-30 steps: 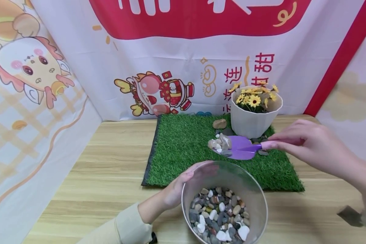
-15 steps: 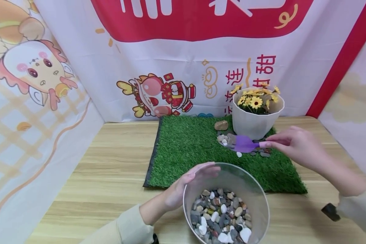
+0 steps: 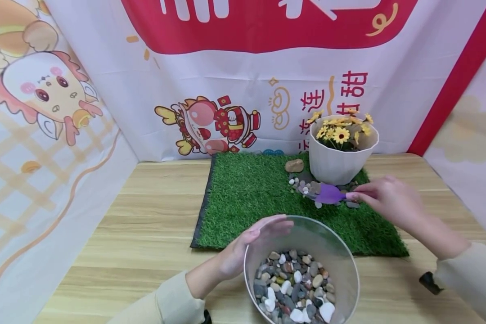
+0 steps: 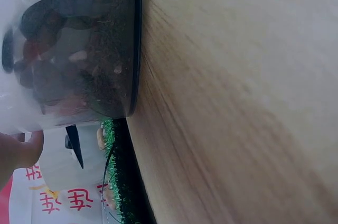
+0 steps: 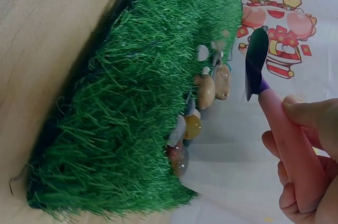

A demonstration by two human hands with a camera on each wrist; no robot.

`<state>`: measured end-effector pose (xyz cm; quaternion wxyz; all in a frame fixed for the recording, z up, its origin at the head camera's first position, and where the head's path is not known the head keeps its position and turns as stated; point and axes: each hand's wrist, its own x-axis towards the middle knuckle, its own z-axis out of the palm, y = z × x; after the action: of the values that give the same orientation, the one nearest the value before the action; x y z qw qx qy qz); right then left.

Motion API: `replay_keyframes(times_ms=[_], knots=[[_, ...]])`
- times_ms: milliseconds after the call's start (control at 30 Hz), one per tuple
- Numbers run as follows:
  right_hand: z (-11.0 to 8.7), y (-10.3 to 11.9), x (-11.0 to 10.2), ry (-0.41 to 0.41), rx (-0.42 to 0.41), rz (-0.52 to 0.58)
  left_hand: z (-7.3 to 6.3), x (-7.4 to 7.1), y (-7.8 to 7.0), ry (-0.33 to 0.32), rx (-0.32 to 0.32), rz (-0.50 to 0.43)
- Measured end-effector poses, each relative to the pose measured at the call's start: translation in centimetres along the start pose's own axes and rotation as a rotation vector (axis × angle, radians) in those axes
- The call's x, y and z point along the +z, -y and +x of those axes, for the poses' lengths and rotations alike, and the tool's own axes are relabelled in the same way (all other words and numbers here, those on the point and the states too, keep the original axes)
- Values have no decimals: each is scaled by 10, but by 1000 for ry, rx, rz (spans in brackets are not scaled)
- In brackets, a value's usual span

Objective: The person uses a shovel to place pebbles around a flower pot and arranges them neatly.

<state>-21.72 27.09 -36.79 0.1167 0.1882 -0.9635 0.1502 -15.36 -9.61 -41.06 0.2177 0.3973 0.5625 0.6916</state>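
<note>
My right hand (image 3: 394,202) grips the pink handle of a small purple garden trowel (image 3: 330,194). Its blade points left, low by the foot of a white flowerpot (image 3: 340,164) with yellow flowers. Pebbles (image 3: 301,185) lie around the blade's tip; which still rest on it I cannot tell. In the right wrist view, fingers wrap the trowel handle (image 5: 289,152). With fairly straight fingers, my left hand (image 3: 236,252) rests against the outside of a clear bucket (image 3: 328,236). Inside it are many mixed pebbles (image 3: 293,288). The left wrist view shows the bucket's side (image 4: 74,49) up close.
A green artificial turf mat (image 3: 247,198) lies on the wooden table (image 3: 146,216), under the pot. A larger brown stone (image 3: 294,165) sits left of the pot, and flat stones (image 3: 352,204) lie before it. Printed cloth (image 3: 210,67) hangs behind and at both sides.
My right hand has brought the loaded trowel down toward the turf beside the pot, then drawn it slightly right. More pebbles now lie there. The left hand stays on the bucket.
</note>
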Motion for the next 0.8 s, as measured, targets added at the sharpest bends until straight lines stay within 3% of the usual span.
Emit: replay_keyframes(times_ms=[300,533,800], knots=[[-5,-4,10,-23,-15,-55,0,0,-1,5,6,22],[-1,0,13,-11,-83,-133,0,-1,-1,3,6,29],[1,1,17,-82,-167,-166,0,0,-1,11,9,16]])
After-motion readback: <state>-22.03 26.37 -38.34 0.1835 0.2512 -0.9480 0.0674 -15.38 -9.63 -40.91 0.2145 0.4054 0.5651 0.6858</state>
